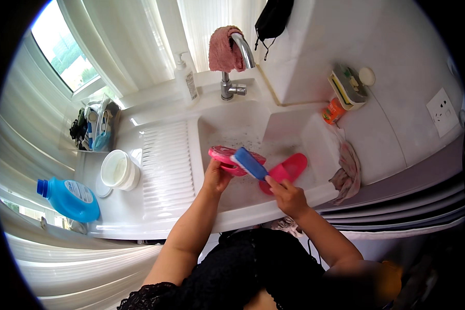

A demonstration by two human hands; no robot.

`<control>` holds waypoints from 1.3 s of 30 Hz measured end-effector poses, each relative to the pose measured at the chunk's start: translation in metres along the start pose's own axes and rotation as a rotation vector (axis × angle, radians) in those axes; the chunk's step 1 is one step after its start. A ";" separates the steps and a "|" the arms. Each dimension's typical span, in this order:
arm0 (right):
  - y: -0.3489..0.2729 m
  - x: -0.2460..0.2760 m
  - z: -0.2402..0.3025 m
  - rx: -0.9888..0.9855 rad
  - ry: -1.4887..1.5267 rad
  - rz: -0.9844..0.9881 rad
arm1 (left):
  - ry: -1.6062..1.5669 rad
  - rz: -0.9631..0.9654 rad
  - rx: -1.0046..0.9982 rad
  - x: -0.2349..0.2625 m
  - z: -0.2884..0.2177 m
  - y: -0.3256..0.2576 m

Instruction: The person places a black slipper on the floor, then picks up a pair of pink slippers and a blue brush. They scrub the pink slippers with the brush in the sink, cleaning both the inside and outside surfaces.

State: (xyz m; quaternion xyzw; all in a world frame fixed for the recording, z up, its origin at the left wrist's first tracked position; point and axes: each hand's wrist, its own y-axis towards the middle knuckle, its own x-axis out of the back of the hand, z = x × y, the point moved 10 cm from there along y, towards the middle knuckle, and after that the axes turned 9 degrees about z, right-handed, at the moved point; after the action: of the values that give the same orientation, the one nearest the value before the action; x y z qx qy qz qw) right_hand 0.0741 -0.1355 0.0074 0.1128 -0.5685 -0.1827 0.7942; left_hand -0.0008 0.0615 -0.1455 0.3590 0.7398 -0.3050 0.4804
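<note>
Over the white sink basin [232, 199], my left hand [218, 176] grips a pink slipper [223, 154] by its near left end and holds it tilted. My right hand [288, 197] is closed round the handle of a blue scrub brush [250, 163], whose bristles face the slipper. The brush head overlaps the slipper from this angle; whether the bristles press on it I cannot tell. A second pink slipper [293, 166] lies in the basin just beyond my right hand. Dark specks and suds dot the basin floor.
Behind the basin stands a chrome faucet [226, 88] draped with a pink cloth [223, 49]; a white pump bottle [185, 80] is beside it. Left are a ribbed washboard [166, 160], a white tub [120, 170] and a blue detergent bottle [69, 199]. A rag [348, 170] hangs over the right rim.
</note>
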 end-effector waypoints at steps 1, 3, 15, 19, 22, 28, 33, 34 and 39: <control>-0.002 -0.001 -0.002 0.012 0.013 -0.008 | 0.021 0.012 0.022 -0.002 0.004 0.002; -0.001 0.006 -0.002 0.026 0.036 -0.029 | 0.065 0.039 0.074 -0.006 0.011 0.006; 0.000 0.007 -0.016 -0.004 0.080 -0.011 | -0.002 0.034 0.046 -0.028 0.004 -0.003; 0.032 -0.002 0.026 0.075 0.011 0.016 | 0.255 0.050 0.005 -0.009 0.004 0.005; 0.037 -0.003 0.032 0.048 -0.026 0.066 | 0.237 0.045 -0.027 -0.006 -0.007 0.002; -0.003 0.001 -0.018 -0.001 0.009 0.000 | 0.151 -0.003 -0.026 -0.009 -0.003 0.001; 0.043 0.002 0.043 0.058 -0.035 0.087 | 0.268 0.138 -0.027 -0.013 0.003 0.005; 0.047 0.002 0.046 0.026 -0.013 0.117 | 0.182 0.134 -0.005 -0.012 0.002 0.003; 0.008 -0.003 -0.038 -0.194 0.079 0.014 | -0.136 0.005 -0.057 -0.021 -0.007 -0.002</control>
State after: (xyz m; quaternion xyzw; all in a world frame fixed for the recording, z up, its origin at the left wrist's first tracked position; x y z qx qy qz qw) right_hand 0.1102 -0.1279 -0.0038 0.0382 -0.5173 -0.2268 0.8243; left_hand -0.0004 0.0612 -0.1232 0.3252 0.7130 -0.3063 0.5404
